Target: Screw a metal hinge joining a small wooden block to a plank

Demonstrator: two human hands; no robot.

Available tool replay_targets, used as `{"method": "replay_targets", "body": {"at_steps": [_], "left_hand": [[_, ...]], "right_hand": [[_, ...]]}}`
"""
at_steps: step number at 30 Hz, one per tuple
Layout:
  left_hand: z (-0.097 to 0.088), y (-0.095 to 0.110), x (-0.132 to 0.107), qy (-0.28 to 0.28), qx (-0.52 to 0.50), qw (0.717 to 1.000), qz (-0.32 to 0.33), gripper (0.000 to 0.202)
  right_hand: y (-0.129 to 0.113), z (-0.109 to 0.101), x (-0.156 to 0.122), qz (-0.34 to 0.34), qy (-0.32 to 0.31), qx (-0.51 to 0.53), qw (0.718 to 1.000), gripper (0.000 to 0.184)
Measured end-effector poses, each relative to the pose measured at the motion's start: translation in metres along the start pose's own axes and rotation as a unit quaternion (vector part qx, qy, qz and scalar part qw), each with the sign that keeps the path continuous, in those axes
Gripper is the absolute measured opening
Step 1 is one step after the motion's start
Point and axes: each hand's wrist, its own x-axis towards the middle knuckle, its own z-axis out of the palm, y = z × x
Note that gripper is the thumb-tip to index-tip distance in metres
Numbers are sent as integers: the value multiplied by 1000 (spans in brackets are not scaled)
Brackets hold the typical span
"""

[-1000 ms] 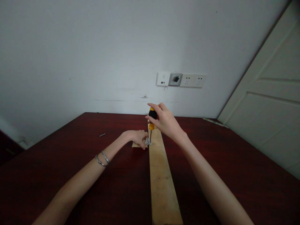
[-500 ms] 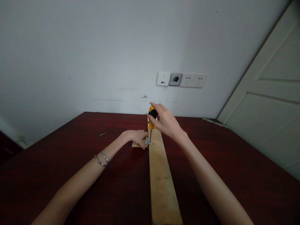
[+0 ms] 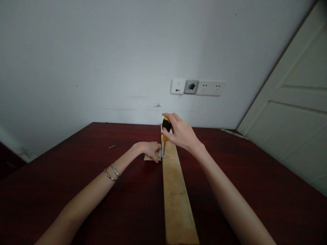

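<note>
My right hand (image 3: 183,133) is closed around the black-and-yellow handle of a screwdriver (image 3: 166,125), which stands nearly upright. Its tip meets a small metal hinge (image 3: 163,154) at the left edge of a long wooden board (image 3: 176,194). On the left of that board lies a short piece of wood (image 3: 148,158), mostly covered by my left hand (image 3: 151,149). The left thumb and fingers are bent over this piece and press beside the hinge. Any screw under the tip is too small to make out.
A thin metal rod (image 3: 111,146) lies on the dark red tabletop (image 3: 122,217), left of my hands. Wall sockets (image 3: 209,88) sit above the table's back edge. A pale panelled door (image 3: 293,112) is at the right, near a flat strip (image 3: 233,133).
The screwdriver handle has turned a little in my right hand, and those fingers have shifted slightly. My left hand stays in place on the short piece of wood.
</note>
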Motion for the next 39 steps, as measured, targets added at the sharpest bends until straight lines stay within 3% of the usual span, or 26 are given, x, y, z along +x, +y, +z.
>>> {"method": "replay_targets", "body": {"at_steps": [4,9,16,21,28,32,39], "left_hand": [[0,0,1,3,0,1000,7,59],[-1,1,0,0,6,1000,7,60],[-3,2,-1,-2,5,1000,5,61],[-3,3,-1,-2,7,1000,-2,63],[-2,2,-1,1,1,1000,4,58],[-1,1,0,2,7,1000,3,60],[-1,2,0,4,1,1000,2,59]], "right_hand": [[2,-1,1,11,1,-1,1000,39],[2,-2,1,-15,-6,17,1000,46],[2,1,2,17,-2,-10,1000,32],[2,-1,1,-13,-6,15,1000,43],[7,-2,2,5,10,40,999,37],[7,-3,1,-17,1,87,996,54],[8,0,1,24,19,35,999,49]]}}
